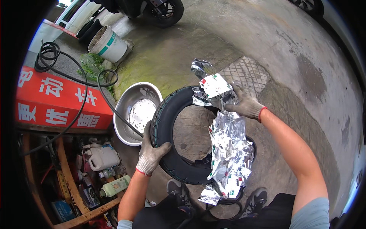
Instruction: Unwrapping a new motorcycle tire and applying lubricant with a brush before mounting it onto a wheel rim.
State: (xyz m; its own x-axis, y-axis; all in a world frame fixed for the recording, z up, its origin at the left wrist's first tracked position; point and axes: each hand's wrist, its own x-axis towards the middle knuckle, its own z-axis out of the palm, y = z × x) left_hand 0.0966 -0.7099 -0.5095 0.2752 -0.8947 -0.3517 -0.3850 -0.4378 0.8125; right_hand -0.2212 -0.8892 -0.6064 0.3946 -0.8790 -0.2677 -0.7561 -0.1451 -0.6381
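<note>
A black scooter tyre [167,124] stands tilted in front of me, with tread on its outer edge. My gloved left hand [151,153] grips its left side, thumb over the sidewall and fingers behind the tread. Crumpled silver foil wrapping [228,139] covers the tyre's right side and hangs down in a torn strip toward my feet. At the upper right of the ring, my gloved right hand [247,104] is closed on the foil; some fingertips are hidden. A white label patch [215,84] shows on the foil near that hand.
Left of the tyre lies a metal basin [119,126], with a black hose [126,121] running across it. A red box with white lettering [61,101] stands farther left, above a wooden shelf [72,177] of bottles. Beyond are a white bucket [110,47] and a scooter wheel [164,15].
</note>
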